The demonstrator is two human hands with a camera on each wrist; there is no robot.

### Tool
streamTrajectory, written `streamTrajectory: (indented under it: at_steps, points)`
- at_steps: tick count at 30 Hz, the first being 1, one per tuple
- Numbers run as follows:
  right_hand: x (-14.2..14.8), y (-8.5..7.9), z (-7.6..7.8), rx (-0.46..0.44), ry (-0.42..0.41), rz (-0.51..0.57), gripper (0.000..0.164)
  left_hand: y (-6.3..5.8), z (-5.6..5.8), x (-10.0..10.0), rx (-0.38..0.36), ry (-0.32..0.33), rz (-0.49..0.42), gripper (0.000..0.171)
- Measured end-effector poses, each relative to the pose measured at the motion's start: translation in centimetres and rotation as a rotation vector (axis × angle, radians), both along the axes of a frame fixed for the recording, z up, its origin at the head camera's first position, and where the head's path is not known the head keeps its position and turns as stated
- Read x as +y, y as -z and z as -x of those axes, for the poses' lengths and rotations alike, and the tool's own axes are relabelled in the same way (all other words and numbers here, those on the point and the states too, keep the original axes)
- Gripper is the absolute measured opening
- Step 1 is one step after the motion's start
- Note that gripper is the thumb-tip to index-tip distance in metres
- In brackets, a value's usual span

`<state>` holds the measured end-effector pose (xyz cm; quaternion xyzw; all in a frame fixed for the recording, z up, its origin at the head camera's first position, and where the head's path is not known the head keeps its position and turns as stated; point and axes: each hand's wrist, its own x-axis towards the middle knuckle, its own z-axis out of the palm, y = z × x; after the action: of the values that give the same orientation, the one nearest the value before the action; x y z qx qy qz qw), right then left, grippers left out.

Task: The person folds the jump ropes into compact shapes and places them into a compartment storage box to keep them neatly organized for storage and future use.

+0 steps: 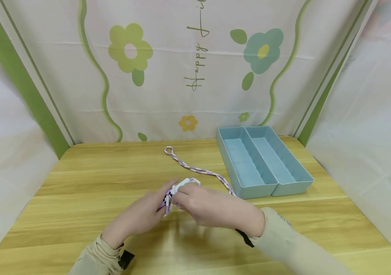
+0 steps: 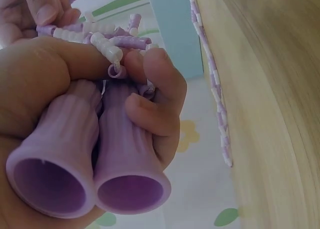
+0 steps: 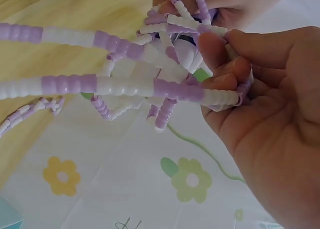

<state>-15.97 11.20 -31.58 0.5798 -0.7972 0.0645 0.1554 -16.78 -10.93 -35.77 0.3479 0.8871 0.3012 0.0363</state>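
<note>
A jump rope of purple and white beads [image 3: 125,85] is partly bunched between the two hands. My left hand [image 1: 143,214] grips its two purple handles [image 2: 131,164] side by side, their hollow flared ends toward the left wrist camera. Beaded strands cross above those fingers. With thumb and fingers, my right hand [image 1: 206,203] pinches the beaded strands close beside the left hand; in the right wrist view, two lengths run off leftward from its fingers. A doubled tail of beaded rope [image 1: 198,169] lies on the table beyond the hands, ending in a small loop.
Two light-blue trays [image 1: 231,164] stand side by side at the right rear of the wooden table [image 1: 113,164]. The rope's tail passes close by their left side. A flower-printed cloth [image 1: 168,88] hangs behind the table, with pale cloth at both sides.
</note>
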Motion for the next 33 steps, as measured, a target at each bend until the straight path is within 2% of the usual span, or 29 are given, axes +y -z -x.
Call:
streamTrajectory:
  at_steps: [5, 12, 22, 28, 33]
  points:
    - [0.1, 0.0, 0.4, 0.001, -0.003, 0.050, 0.006, -0.2, -0.1, 0.1, -0.001, 0.023, -0.009, 0.061]
    - [0.2, 0.2, 1.2, -0.115, -0.083, 0.195, 0.012, -0.2, -0.2, 0.4, -0.041, 0.031, 0.012, 0.062]
    - [0.5, 0.5, 1.5, -0.203, -0.088, 0.246, 0.012, 0.0, -0.4, 0.3, -0.032, 0.043, 0.044, 0.070]
    - [0.7, 0.4, 1.8, -0.214, -0.102, 0.262, 0.017, 0.1, -0.4, 0.3, -0.014, 0.083, 0.047, 0.060]
    - [1.0, 0.1, 2.3, -0.246, -0.118, 0.303, 0.019, 0.0, -0.4, 0.4, -0.014, 0.104, 0.055, 0.064]
